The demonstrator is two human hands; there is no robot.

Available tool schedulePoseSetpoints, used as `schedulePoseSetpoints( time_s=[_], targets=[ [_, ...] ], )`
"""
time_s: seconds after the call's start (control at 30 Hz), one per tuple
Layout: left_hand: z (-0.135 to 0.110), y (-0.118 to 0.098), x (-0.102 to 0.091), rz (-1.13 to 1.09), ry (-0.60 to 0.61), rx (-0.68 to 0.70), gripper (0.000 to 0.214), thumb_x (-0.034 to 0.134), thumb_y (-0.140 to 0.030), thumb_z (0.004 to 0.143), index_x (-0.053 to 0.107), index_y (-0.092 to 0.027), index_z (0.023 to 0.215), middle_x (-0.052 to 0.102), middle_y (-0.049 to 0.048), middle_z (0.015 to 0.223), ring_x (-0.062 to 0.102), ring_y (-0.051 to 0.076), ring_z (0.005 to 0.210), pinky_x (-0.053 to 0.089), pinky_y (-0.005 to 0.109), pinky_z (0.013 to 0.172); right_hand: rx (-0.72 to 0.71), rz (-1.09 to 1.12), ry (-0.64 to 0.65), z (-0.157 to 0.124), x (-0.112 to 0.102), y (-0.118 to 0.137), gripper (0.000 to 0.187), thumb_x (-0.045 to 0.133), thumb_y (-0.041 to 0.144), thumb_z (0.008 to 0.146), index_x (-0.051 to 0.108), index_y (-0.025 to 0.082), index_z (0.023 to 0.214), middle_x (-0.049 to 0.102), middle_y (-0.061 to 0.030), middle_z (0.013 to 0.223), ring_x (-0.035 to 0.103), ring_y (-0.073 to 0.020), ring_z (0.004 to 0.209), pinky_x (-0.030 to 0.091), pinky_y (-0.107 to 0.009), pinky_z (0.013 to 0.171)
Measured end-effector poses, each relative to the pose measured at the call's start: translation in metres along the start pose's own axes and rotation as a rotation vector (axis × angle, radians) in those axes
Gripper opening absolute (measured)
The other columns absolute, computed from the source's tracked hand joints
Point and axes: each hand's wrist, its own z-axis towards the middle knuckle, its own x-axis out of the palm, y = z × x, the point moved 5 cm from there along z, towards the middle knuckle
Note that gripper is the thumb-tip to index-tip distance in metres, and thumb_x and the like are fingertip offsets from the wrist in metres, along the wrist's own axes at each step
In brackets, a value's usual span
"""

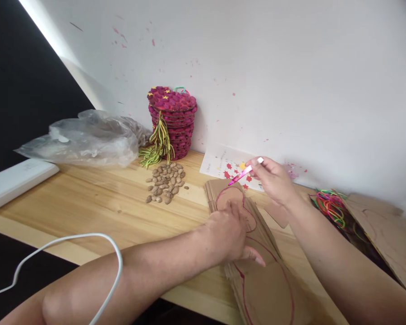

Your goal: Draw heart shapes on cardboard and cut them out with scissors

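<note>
My left hand point(228, 230) presses its fingertips onto a rounded cardboard cutout point(227, 197), with the thumb stretched out to the side. A dark pink line runs along the cutout's edge. Beneath it lies a long stack of brown cardboard point(269, 289), which bears a larger curved pink outline nearer to me. Pinched in my right hand point(272, 178) is a slim white stick point(244, 174) with a pink-stained tapered end. Its tip points down and left, close above the cutout's far edge. Whether the tip touches the cardboard I cannot tell.
Loose peanut-like nuts point(166, 180) lie left of the cardboard. Behind them stand a magenta textured basket point(172, 122) with a green tassel and a clear plastic bag point(98, 140). A paper with star stickers point(219, 158) lies by the wall; colored cords point(331, 207) are at right. A white cable point(117, 253) crosses my left forearm.
</note>
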Motion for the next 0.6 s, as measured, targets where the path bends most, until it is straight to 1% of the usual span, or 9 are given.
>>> schedulePoseSetpoints(
  time_s=[0.07,0.13,0.23,0.3,0.4,0.5,0.6],
  targets=[
    [0.001,0.0,0.001,-0.016,-0.002,0.001,0.12,0.04,-0.09,0.082,0.039,0.002,0.158,0.037,0.0354,0.161,0.042,0.043,0.15,0.051,0.046,0.105,-0.055,-0.061,0.08,-0.003,0.016,0.008,0.052,0.061,0.074,0.089,0.067,0.022,0.088,0.062,-0.0013,0.074,0.054,-0.0179,0.068,0.044,-0.03,0.064],
    [0.001,0.0,0.001,-0.02,0.012,-0.005,0.12,0.041,-0.09,0.081,0.039,0.001,0.158,0.037,0.0347,0.162,0.039,0.044,0.151,0.051,0.045,0.106,-0.113,-0.116,0.16,-0.007,0.03,0.014,0.049,0.055,0.069,0.096,0.065,0.022,0.089,0.066,-0.002,0.079,0.055,-0.0176,0.069,0.042,-0.03,0.064],
    [0.0,0.001,-0.001,-0.007,0.029,-0.014,0.121,0.044,-0.091,0.079,0.045,0.004,0.154,0.048,0.0364,0.154,0.045,0.044,0.147,0.053,0.042,0.101,-0.192,-0.191,0.237,-0.015,0.044,0.022,0.04,0.05,0.058,0.104,0.063,0.023,0.091,0.071,-0.0041,0.09,0.06,-0.0193,0.078,0.043,-0.031,0.07],
    [-0.001,0.001,-0.004,0.016,0.024,-0.008,0.118,0.043,-0.091,0.08,0.05,0.003,0.152,0.054,0.0356,0.15,0.05,0.043,0.143,0.055,0.04,0.095,-0.25,-0.236,0.246,-0.019,0.05,0.026,0.035,0.049,0.052,0.106,0.062,0.023,0.091,0.07,-0.004,0.091,0.061,-0.0203,0.082,0.044,-0.032,0.075],
    [-0.002,0.0,-0.004,0.04,0.011,-0.004,0.115,0.042,-0.09,0.081,0.052,-0.001,0.152,0.054,0.0343,0.151,0.053,0.043,0.14,0.057,0.038,0.088,-0.33,-0.244,0.239,-0.024,0.054,0.031,0.033,0.048,0.048,0.107,0.06,0.023,0.089,0.067,-0.0036,0.087,0.061,-0.0211,0.082,0.045,-0.034,0.08],
    [-0.002,0.0,-0.002,0.023,0.011,-0.004,0.114,0.043,-0.09,0.08,0.055,0.001,0.149,0.054,0.0347,0.15,0.054,0.044,0.139,0.057,0.038,0.089,-0.368,-0.224,0.25,-0.026,0.056,0.032,0.034,0.046,0.048,0.108,0.058,0.024,0.088,0.066,-0.0036,0.085,0.06,-0.0217,0.082,0.045,-0.036,0.08],
    [-0.001,0.0,0.0,0.01,0.021,0.009,0.114,0.045,-0.091,0.08,0.056,0.001,0.147,0.055,0.0346,0.149,0.055,0.045,0.138,0.056,0.041,0.093,-0.389,-0.231,0.257,-0.028,0.057,0.032,0.031,0.046,0.046,0.108,0.057,0.024,0.088,0.065,-0.0031,0.084,0.059,-0.0217,0.081,0.045,-0.036,0.079]
  ],
)
